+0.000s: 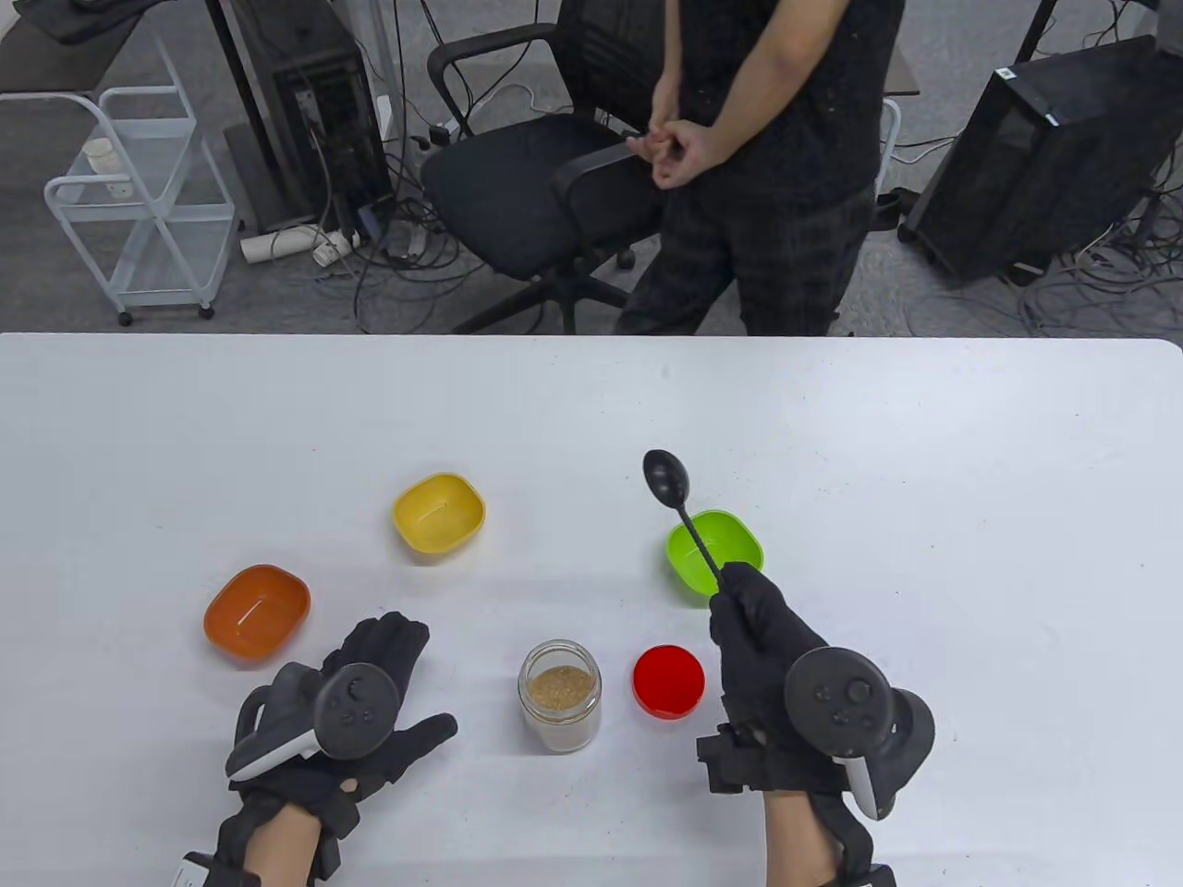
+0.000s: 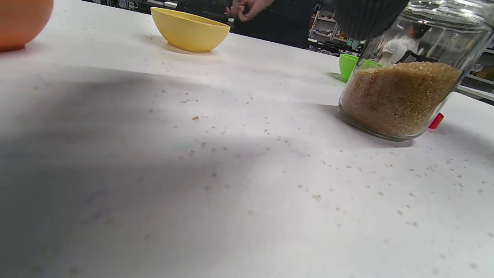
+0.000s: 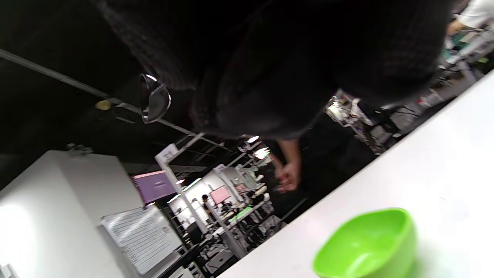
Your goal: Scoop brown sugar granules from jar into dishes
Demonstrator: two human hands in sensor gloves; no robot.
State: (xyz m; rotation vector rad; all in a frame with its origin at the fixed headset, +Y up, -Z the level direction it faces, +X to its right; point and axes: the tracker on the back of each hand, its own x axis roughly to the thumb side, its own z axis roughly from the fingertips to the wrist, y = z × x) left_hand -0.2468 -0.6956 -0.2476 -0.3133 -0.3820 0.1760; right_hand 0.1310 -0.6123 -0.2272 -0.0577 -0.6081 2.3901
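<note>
Black spoon (image 1: 682, 520) is gripped by its handle end in the right hand (image 1: 760, 651), its bowl raised beyond the green dish (image 1: 716, 555), while the open jar (image 1: 560, 696) stands between that hand and the spread, empty left hand (image 1: 370, 707).

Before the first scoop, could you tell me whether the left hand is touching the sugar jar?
Apart. The table view shows bare white table between the left hand and the jar.
</note>
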